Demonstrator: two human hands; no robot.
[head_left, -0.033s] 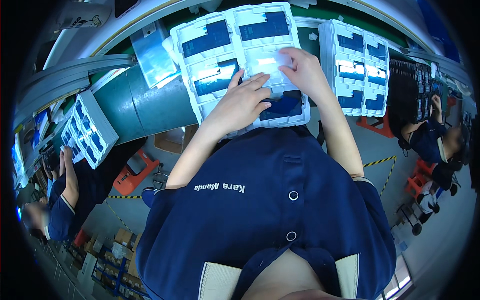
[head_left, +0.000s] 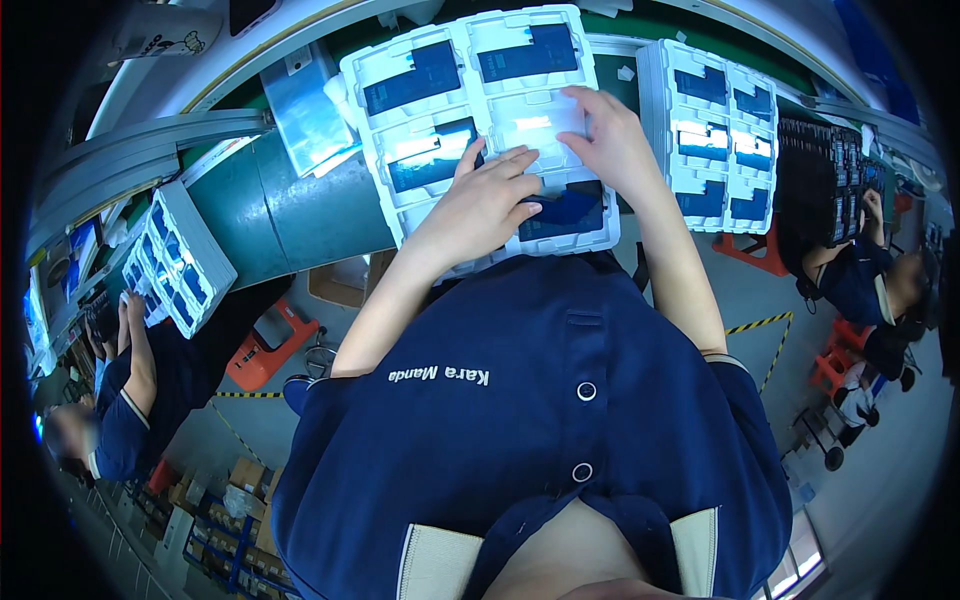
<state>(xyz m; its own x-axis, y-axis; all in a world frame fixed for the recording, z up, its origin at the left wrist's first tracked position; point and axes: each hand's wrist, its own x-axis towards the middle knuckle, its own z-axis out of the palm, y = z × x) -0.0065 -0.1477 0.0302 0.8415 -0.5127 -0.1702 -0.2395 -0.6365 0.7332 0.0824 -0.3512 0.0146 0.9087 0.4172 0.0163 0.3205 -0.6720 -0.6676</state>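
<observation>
In front of me lies a white moulded tray (head_left: 480, 95) with pockets in two columns. Flat dark L-shaped pieces with shiny faces sit in several pockets, among them one far-right piece (head_left: 525, 52) and one near-right piece (head_left: 562, 210). The middle-right pocket (head_left: 530, 125) looks white, with a bright glare on it; I cannot tell whether clear film covers it. My left hand (head_left: 478, 205) rests over the tray's middle, fingers spread, partly hiding the left column. At the right side of the white pocket is my right hand (head_left: 612, 140), thumb and forefinger apart.
To the right stands a stack of similar filled trays (head_left: 705, 140). Clear plastic bags (head_left: 312, 115) lie left of my tray on the green bench (head_left: 300, 215). Co-workers sit at both sides, one by another tray stack (head_left: 180, 260). Orange stools (head_left: 270, 345) stand below.
My right forefinger has lifted slightly and spread farther from the thumb. My left hand and the tray have stayed in place.
</observation>
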